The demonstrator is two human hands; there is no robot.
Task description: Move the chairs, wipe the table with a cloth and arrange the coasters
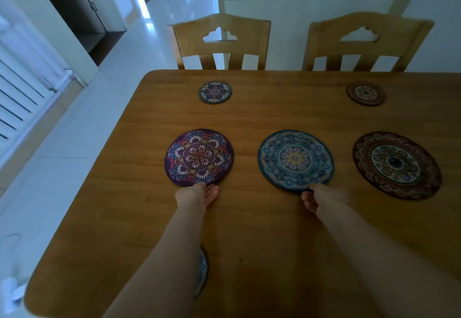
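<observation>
Three large round patterned coasters lie in a row across the wooden table (259, 237). My left hand (197, 196) pinches the near rim of the purple coaster (198, 157), thumb on top. My right hand (321, 197) pinches the near rim of the blue coaster (296, 160) in the same way. The dark red coaster (396, 165) lies untouched to the right. Two small coasters sit near the far edge, a blue one (215, 92) and a red-brown one (366, 93). Another coaster (203, 271) is mostly hidden under my left forearm. No cloth is in view.
Two wooden chairs stand pushed in at the table's far side, one on the left (219, 40) and one on the right (366, 40). A white radiator (22, 93) lines the left wall. Pale tiled floor (82, 143) runs along the table's left side.
</observation>
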